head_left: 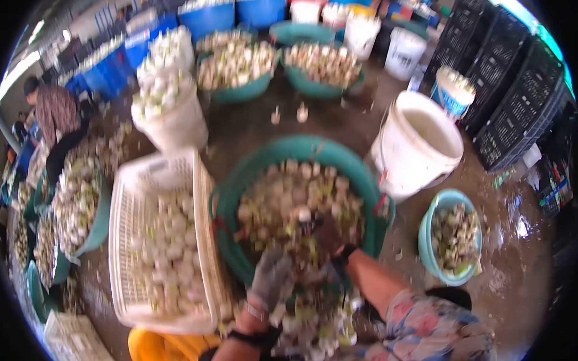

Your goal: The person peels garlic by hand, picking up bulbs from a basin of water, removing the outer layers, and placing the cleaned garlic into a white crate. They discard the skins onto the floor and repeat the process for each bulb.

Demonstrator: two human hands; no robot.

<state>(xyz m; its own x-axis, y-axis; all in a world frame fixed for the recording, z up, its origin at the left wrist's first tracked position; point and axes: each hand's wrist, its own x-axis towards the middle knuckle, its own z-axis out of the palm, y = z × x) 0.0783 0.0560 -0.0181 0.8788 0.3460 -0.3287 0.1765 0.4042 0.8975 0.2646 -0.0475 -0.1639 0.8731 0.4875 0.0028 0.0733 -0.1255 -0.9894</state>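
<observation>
In front of me stands a wide green tub (313,144) with many pale vegetable pieces (327,185), some with green ends. My right hand (330,236), in a dark glove, is over the tub with its fingers closed on a small dark tool (311,226). A whitish round piece (304,214) shows right at the tool's tip. Nearer to me, my left hand (271,278), in a grey glove, is over the tub's near rim; motion blurs its fingers. Pale and green scraps (316,326) lie below my hands.
A white crate (121,250) of pale vegetables stands at left, above a yellow container (156,357). At right are a white bucket (385,155) and a small green basin (425,239). Black crates (522,102) are stacked beyond. Another person (56,115) bends over tubs at far left.
</observation>
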